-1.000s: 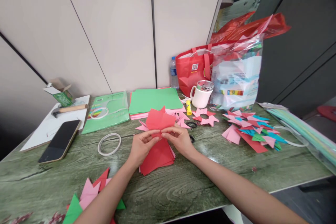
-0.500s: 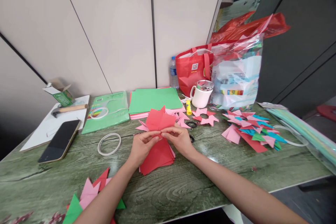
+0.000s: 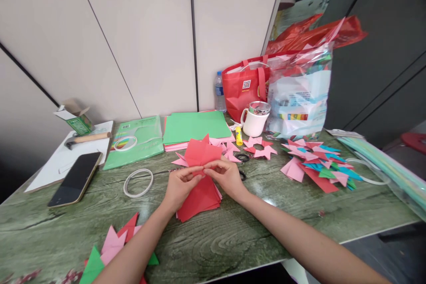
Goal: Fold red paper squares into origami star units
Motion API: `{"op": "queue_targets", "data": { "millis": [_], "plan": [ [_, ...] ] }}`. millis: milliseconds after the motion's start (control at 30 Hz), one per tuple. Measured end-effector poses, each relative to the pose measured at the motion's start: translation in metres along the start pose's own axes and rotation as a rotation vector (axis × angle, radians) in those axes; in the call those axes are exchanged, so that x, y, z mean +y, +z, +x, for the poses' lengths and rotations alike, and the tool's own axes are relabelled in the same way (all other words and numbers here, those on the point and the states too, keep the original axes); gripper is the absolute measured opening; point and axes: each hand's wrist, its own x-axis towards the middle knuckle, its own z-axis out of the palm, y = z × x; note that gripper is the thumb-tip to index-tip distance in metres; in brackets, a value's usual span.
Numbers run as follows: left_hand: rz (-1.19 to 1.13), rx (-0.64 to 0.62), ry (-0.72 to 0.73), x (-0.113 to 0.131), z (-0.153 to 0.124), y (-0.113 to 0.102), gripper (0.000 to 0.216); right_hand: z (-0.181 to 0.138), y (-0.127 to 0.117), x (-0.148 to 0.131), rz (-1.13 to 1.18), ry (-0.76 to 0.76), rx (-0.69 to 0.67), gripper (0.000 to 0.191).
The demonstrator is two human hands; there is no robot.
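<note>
Between my two hands is a sheet of red paper [image 3: 202, 151], its lower edge pinched at the middle. My left hand [image 3: 179, 185] is closed on that edge from the left, thumb and forefinger together. From the right, my right hand [image 3: 228, 178] grips the same edge, its fingertips almost meeting the left ones. Below them lies a stack of red paper [image 3: 201, 202] with some pink sheets showing at its side. Pink folded paper pieces [image 3: 229, 148] lie just behind the held sheet. Folded pink, red and green pieces [image 3: 113, 244] sit partly under my left forearm.
A white ring [image 3: 139, 183] and a phone [image 3: 76, 179] lie to the left, near a hammer [image 3: 91, 138]. Green sheets [image 3: 199, 125] are at the back. A white mug [image 3: 254, 120], a glue stick [image 3: 238, 136] and colourful folded paper [image 3: 316, 159] stand or lie to the right.
</note>
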Motion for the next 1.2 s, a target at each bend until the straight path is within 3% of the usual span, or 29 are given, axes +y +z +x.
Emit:
{"op": "queue_targets", "data": {
  "millis": [167, 567, 900, 1200],
  "plan": [
    [-0.009, 0.019, -0.009, 0.001, -0.001, 0.001, 0.024, -0.001, 0.000, 0.000, -0.001, 0.013, -0.062, 0.014],
    [-0.072, 0.001, -0.076, 0.000, 0.001, 0.000, 0.036, 0.004, -0.003, 0.007, 0.003, 0.034, -0.008, 0.016],
    [-0.064, -0.026, -0.126, 0.001, 0.004, -0.008, 0.040, 0.012, -0.006, 0.009, 0.310, 0.151, -0.077, 0.021],
    [-0.097, 0.019, -0.097, 0.000, 0.006, -0.007, 0.038, 0.010, -0.005, 0.010, 0.289, 0.097, -0.089, 0.026]
  ]
}}
